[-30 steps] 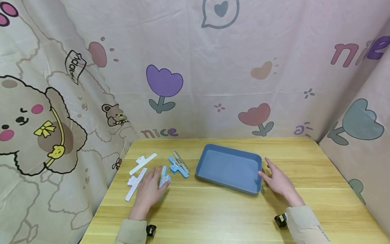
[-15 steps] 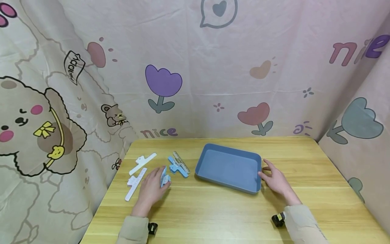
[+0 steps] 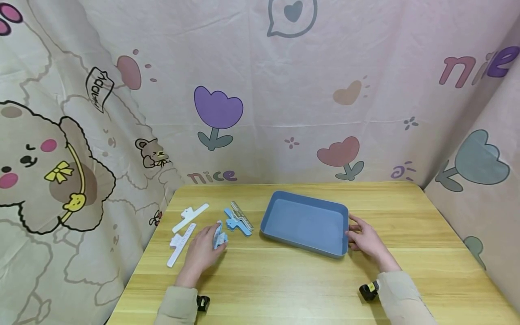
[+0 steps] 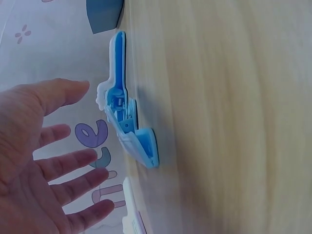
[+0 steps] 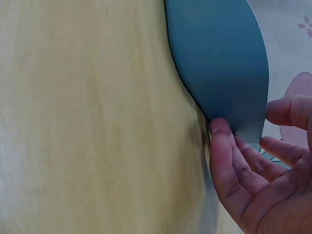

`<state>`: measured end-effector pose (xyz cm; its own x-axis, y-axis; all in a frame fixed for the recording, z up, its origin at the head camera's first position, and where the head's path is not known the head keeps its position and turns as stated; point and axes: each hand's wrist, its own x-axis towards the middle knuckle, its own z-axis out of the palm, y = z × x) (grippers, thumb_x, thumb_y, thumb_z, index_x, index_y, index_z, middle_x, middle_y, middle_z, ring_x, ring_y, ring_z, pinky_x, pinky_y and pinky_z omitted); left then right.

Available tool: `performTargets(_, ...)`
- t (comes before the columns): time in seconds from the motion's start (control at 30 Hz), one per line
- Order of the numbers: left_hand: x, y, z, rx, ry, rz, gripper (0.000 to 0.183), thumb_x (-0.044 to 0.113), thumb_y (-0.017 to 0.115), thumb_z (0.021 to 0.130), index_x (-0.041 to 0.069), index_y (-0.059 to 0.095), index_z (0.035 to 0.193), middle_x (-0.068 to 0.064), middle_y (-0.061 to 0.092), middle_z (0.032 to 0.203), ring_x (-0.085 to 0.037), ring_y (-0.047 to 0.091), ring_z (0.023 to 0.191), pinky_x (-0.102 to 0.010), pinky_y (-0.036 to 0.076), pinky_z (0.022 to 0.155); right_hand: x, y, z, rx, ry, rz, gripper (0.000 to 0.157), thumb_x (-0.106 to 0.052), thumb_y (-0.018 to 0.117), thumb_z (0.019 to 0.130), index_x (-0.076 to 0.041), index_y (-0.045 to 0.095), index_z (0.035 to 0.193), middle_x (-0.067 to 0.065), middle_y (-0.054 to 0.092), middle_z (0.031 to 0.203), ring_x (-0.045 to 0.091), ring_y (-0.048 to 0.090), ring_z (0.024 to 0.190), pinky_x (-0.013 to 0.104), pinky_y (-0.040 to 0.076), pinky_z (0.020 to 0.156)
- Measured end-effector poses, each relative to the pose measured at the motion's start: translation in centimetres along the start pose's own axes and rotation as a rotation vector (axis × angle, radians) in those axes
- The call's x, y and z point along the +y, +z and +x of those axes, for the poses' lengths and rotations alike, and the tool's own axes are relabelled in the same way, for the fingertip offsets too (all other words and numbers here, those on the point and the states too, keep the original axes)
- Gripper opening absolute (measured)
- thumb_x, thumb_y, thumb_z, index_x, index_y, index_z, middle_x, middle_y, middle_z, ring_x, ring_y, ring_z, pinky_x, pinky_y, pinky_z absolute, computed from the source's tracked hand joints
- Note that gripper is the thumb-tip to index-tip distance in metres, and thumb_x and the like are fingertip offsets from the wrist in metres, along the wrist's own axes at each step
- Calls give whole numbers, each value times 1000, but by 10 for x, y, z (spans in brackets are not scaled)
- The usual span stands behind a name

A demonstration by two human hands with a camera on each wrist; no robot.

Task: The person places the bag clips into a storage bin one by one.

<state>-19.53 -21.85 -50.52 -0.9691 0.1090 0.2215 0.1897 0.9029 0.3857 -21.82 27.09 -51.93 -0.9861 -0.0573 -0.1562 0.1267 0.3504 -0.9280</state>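
My left hand [image 3: 201, 250] reaches over a light blue clip [image 3: 220, 238] with a ruler-marked bar, thumb and index on either side of it. In the left wrist view the fingers are spread and relaxed, with the clip [image 4: 139, 144] apart from them. My right hand [image 3: 367, 238] holds the right end of a shallow blue tray [image 3: 300, 247]. In the right wrist view one digit touches the tray's rim while others curl in at the base of its wall [image 5: 219, 58]. The tray rests flat and holds nothing.
Left of my left hand lie a pale lilac clip [image 3: 181, 246] and a white clip [image 3: 189, 218]. Between that hand and the tray, a blue clip [image 3: 239, 228] lies against a grey ruler-marked clip [image 3: 241, 215]. A patterned cloth [image 3: 284, 108] hangs behind the table [image 3: 284, 289].
My right hand has moved in to the tray's right end and its fingers have curled against it. My left hand shifted slightly at the light blue clip, which now stands more tilted.
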Motion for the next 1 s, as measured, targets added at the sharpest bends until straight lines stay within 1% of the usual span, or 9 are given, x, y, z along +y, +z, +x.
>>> performTargets(0.17,-2,0,1,-24,-12,-20,68,26,80,81,3,51,139,-24,57,129,-46,52,117,-64,39,97,2,-1,0,-8,4,26,66,-1,51,97,1,18,154,38,40,136,23,65,84,39,58,62)
performTargets(0.33,-4,2,3,-41,-5,-37,64,23,79,82,3,54,137,-22,59,127,-42,54,116,-60,41,97,3,-2,0,-14,12,43,67,-1,51,96,0,19,154,38,40,136,24,66,83,38,58,61)
performTargets(0.57,-5,4,7,-69,-12,-59,60,20,78,83,3,56,135,-22,58,130,-42,54,117,-59,42,97,2,-5,-2,-30,15,42,67,0,52,96,1,18,154,39,40,136,24,65,84,39,58,63)
performTargets(0.8,-9,9,11,-91,-20,-88,52,15,78,83,5,61,131,-17,64,121,-34,60,102,-51,50,87,0,-6,-6,-38,18,50,68,2,52,95,2,19,154,39,41,134,25,64,84,40,58,63)
performTargets(0.9,-12,10,13,-100,-32,-117,53,14,79,82,4,60,132,-15,65,120,-33,60,103,-50,50,89,-1,-7,-6,-41,26,56,68,2,51,95,2,18,154,39,40,134,24,64,83,39,58,63)
performTargets(1.0,-14,11,15,-110,-46,-157,54,13,78,83,4,59,133,-14,65,120,-34,59,109,-51,47,94,-1,-7,-6,-36,36,62,67,2,50,94,0,19,154,38,41,134,24,64,83,39,58,63)
